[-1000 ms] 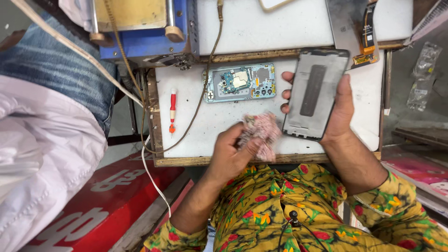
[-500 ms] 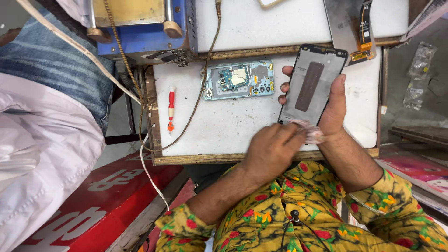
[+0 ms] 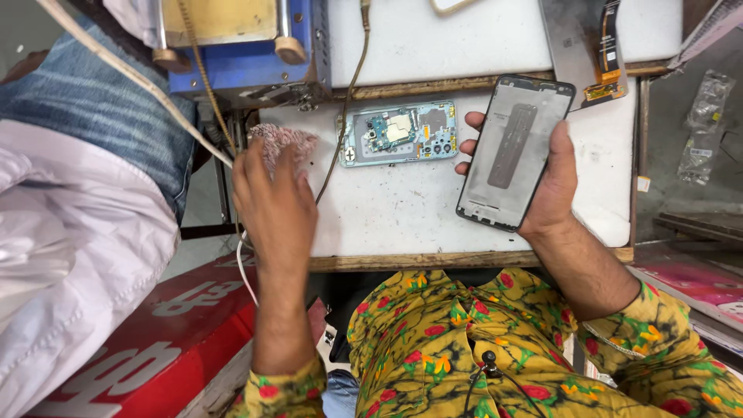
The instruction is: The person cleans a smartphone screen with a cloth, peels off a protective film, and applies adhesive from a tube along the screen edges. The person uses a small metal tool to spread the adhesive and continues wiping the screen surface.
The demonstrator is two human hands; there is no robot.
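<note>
Left hand [image 3: 275, 205] at nine o'clock, fingers pressed together over a pinkish cloth [image 3: 282, 140] on the white board [image 3: 387, 220]. Right hand [image 3: 546, 182] at three o'clock – curled around a phone frame [image 3: 515, 151], held tilted – opened phone [image 3: 398, 131] at twelve.

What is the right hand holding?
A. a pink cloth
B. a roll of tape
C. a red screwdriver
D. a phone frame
D: the right hand grips a dark phone frame above the white board, while the pink cloth is under the left hand.
</note>
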